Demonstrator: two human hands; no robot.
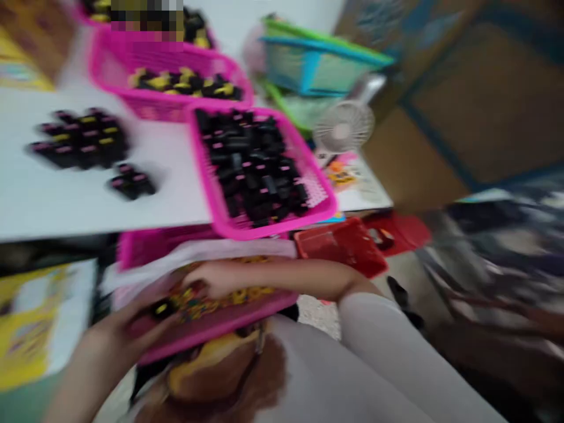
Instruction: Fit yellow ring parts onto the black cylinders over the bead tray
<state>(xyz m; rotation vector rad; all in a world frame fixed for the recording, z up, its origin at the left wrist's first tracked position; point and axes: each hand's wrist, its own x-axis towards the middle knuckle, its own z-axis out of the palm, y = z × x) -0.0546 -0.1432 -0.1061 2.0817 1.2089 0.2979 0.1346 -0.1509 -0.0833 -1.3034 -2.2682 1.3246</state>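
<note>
The head view is tilted and blurred. Low on the left, my left hand grips a small black-and-yellow piece between its fingers. My right hand reaches across from the right and lies on a multicoloured yellow-patterned layer inside a pink plastic basket at my lap. Beyond it, a second pink basket holds a heap of small black pieces with pink marks. Rows of similar pieces stand on a white table.
A third pink basket holds black-and-yellow pieces at the table's far side. A small white fan, a teal-and-green plastic rack and red trays sit beyond the table's right end. A yellow box stands at lower left.
</note>
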